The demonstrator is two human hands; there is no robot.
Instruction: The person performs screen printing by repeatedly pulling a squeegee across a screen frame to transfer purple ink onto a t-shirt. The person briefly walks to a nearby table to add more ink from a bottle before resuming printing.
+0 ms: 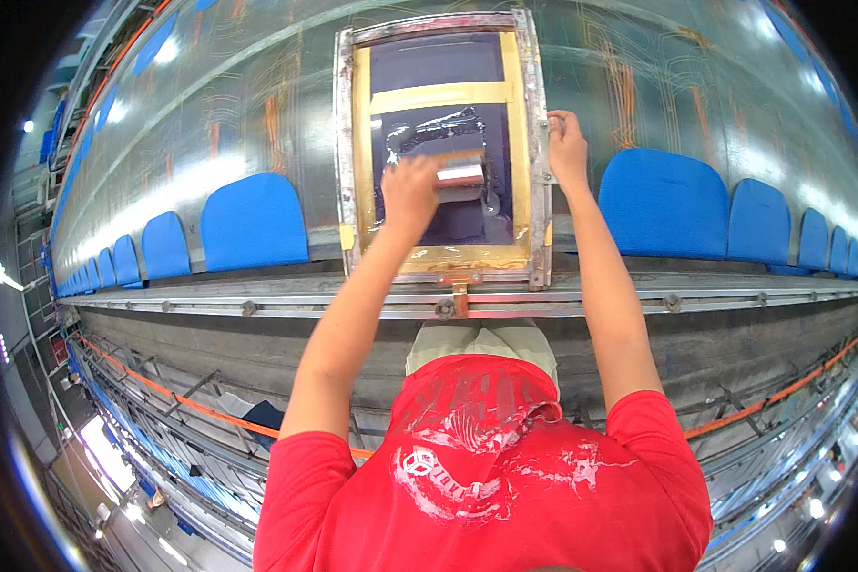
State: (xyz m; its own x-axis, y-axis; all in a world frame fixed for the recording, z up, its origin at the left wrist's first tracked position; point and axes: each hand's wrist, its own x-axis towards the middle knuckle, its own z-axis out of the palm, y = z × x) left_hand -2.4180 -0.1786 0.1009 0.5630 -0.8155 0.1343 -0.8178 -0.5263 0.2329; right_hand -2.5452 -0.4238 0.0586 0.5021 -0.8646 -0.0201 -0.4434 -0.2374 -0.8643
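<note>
A screen-printing frame (350,153) lies on the long table in front of me, its mesh dark purple and bordered with yellowish tape. On the mesh, my left hand (411,194) is closed round one end of a squeegee (461,173), slightly smeared by motion. The squeegee lies crosswise, and glossy wet ink (459,122) shows beyond it and along its sides. At the frame's right side, my right hand (568,151) grips the outer rail with bent fingers.
Blue rounded pads (255,217) line the near edge of the shiny table (257,114) on both sides of the frame. A metal rail (353,303) with knobs runs along that edge, and a brass-coloured bracket (460,297) sits on it by the frame.
</note>
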